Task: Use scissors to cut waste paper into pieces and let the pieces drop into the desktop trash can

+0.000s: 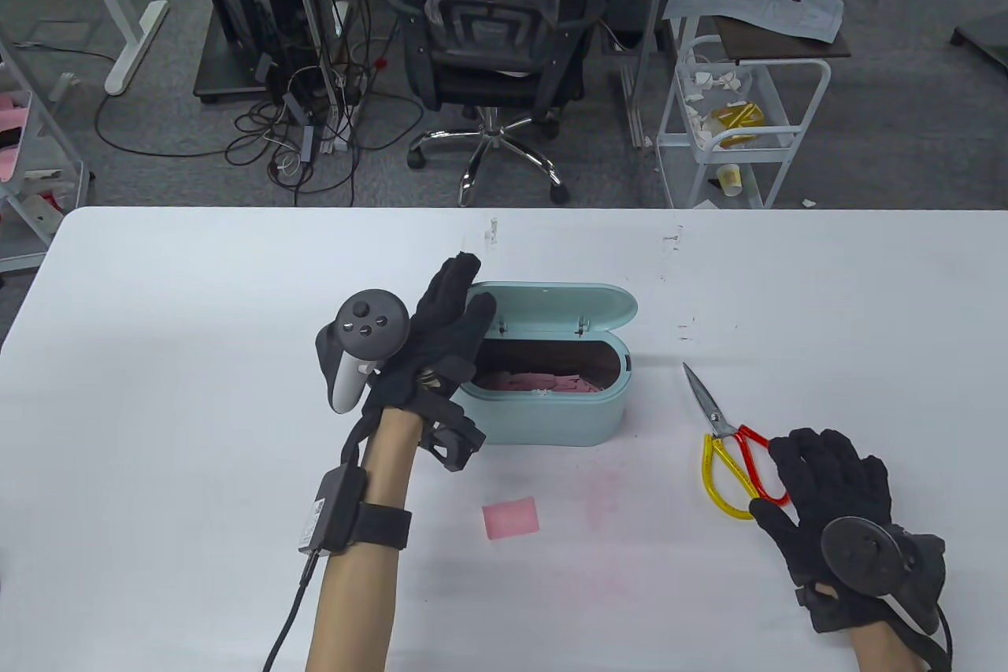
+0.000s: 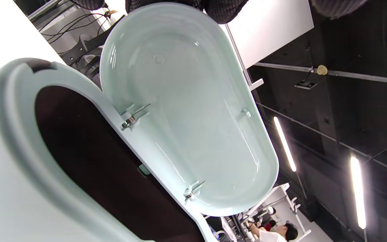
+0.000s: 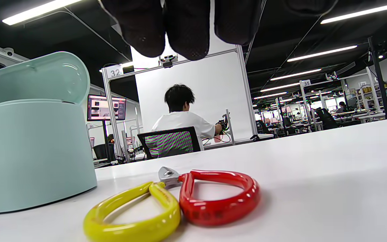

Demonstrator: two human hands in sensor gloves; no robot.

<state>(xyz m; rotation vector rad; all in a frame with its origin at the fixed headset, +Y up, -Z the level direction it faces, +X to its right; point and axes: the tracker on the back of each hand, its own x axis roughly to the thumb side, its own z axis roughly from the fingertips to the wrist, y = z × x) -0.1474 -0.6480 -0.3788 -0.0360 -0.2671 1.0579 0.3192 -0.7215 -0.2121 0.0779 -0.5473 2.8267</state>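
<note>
Scissors idle on the worktop, one pink scrap still uncut

The scissors lie closed right of the open mint trash can; the pink paper sits in front of it; pieces cut away from the can may miss; the left hand by the lid and the right hand at the handles are both open.

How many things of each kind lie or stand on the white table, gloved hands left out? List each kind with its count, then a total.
Trash can, lid open: 1
Scissors: 1
Loose pink paper square: 1
Total: 3
</note>
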